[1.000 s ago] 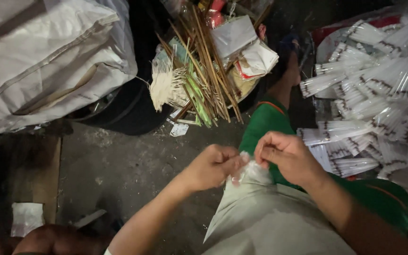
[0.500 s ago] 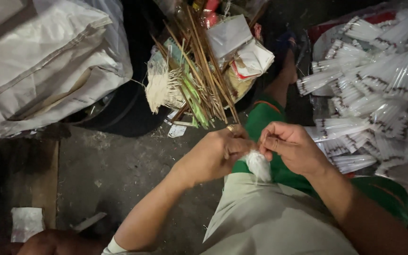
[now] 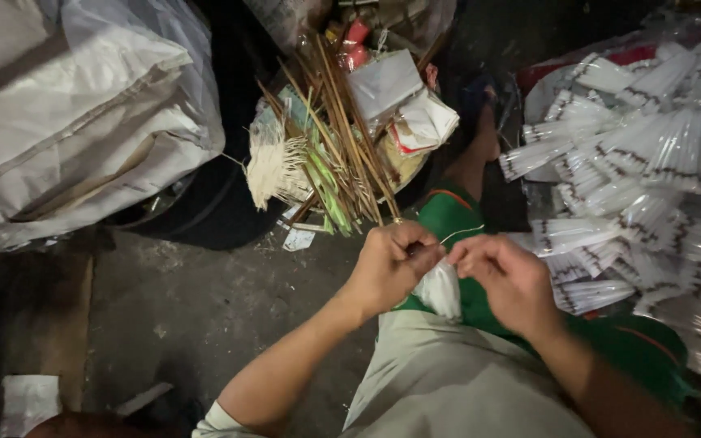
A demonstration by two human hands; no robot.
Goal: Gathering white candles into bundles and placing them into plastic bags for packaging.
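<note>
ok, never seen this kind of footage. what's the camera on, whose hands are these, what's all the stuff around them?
There is no machine here. The single picture comes from a camera worn on a person's head, looking down, so the two bare arms reaching in from the bottom are that person's own.

The left hand and right hand meet over the lap. Between them they pinch the top of a small clear plastic packet with white contents, and a thin string runs between the fingers. What exactly fills the packet is too small to tell.

To the right lies a pile of similar clear packets of white sticks. Ahead stands a heap of thin bamboo sticks mixed with paper scraps. At upper left lies a large white sack. The ground is a dark concrete floor.
</note>
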